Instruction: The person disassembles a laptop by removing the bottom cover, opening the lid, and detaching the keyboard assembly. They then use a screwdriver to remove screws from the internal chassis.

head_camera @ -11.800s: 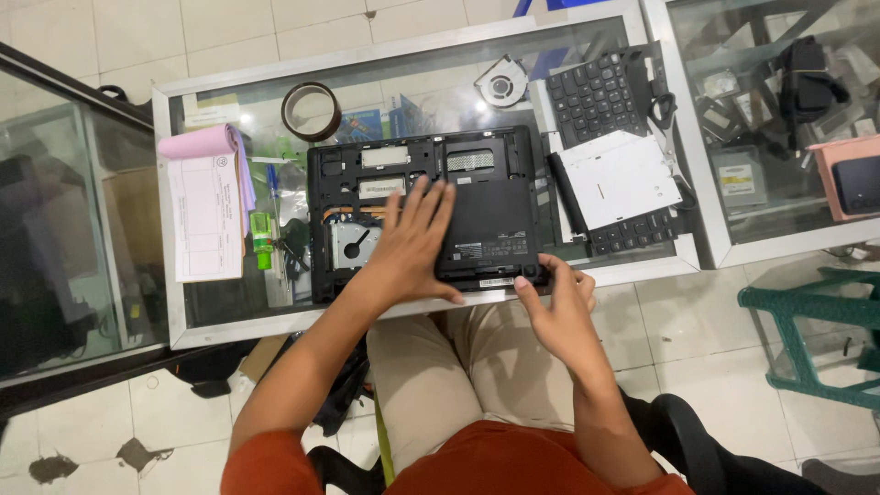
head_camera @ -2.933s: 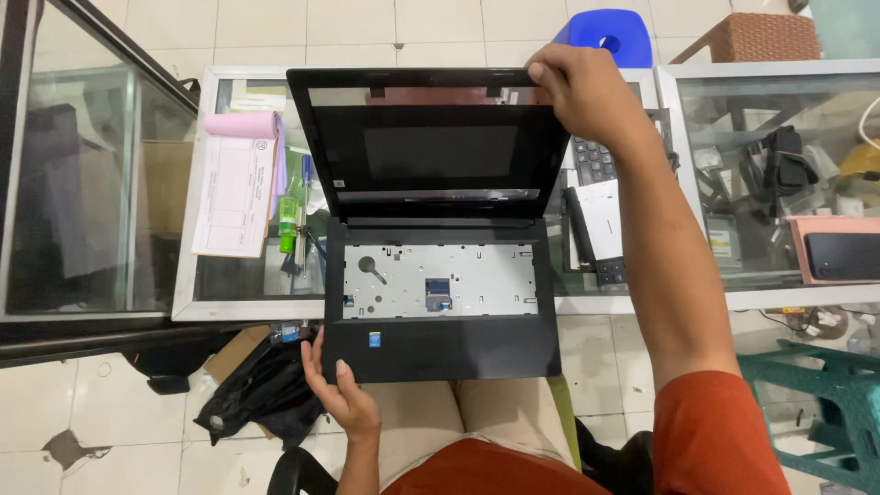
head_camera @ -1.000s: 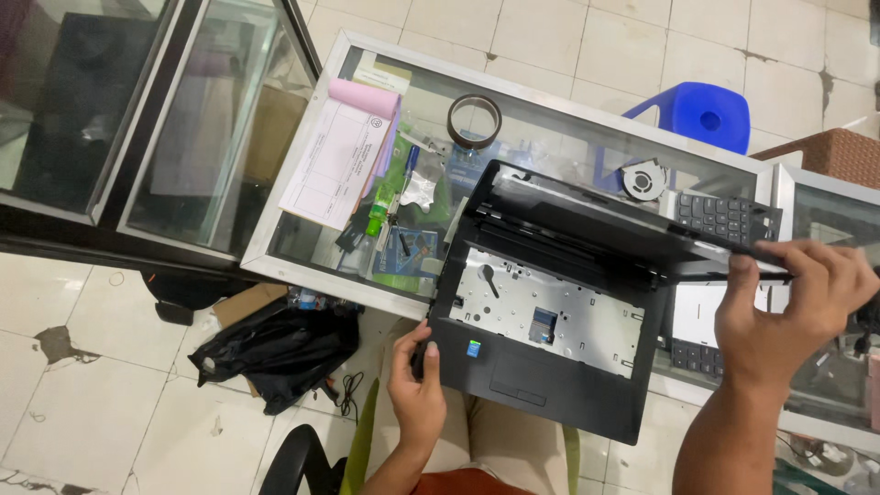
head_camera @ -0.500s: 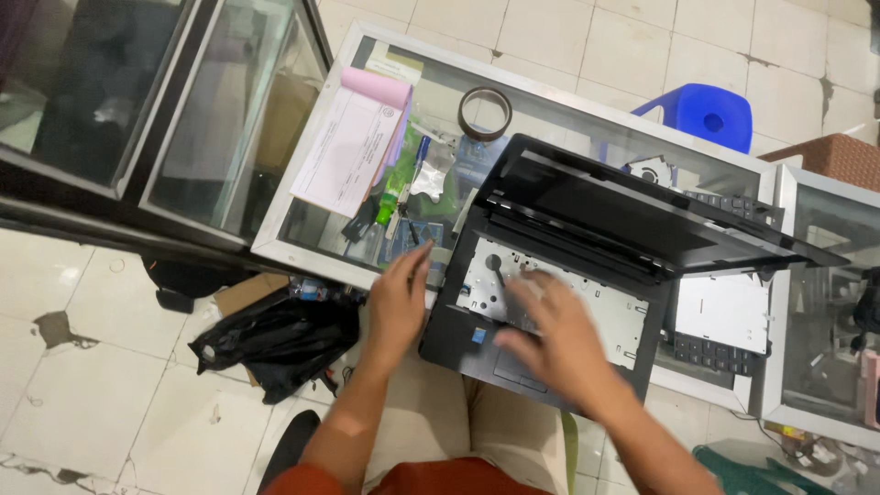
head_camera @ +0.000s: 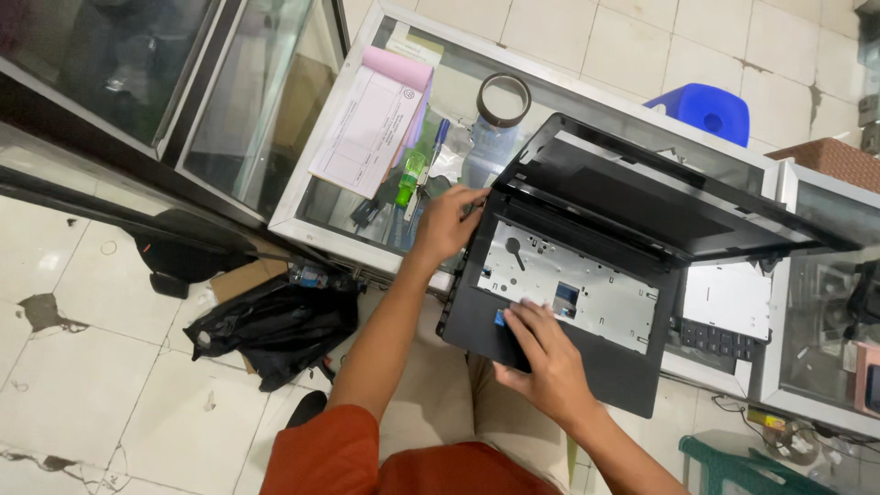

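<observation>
Nearest you, lower middle of the frame, your right hand (head_camera: 541, 362) lies flat and open on the palm rest of the black laptop (head_camera: 587, 367), fingers spread toward the bare metal tray, gripping nothing; your left hand (head_camera: 446, 223), left of centre, has its fingers curled loosely against the laptop's upper left corner by the hinge, touching the edge rather than clasping it.

The laptop sits at the centre of the frame, tilted clockwise, its front edge hanging over your lap and its back part on the glass counter (head_camera: 316, 215); the keyboard is out, so a silver metal tray (head_camera: 587, 284) with holes and a small blue patch shows where keys would be; the lid (head_camera: 642, 197) stands open, dark screen facing you.

To the right, just past the laptop's side, a loose keyboard (head_camera: 720, 339) lies partly under a white sheet (head_camera: 729, 298); that side is crowded. To the left, a green tube (head_camera: 410, 177), a pen (head_camera: 438, 139) and a pink receipt pad (head_camera: 371, 119) lie near your left hand; further up, a tape roll (head_camera: 503, 99) sits just beside the lid's corner. Below left, the tiled floor holds a black bag (head_camera: 275, 325); a blue stool (head_camera: 706, 110) stands beyond the counter.
</observation>
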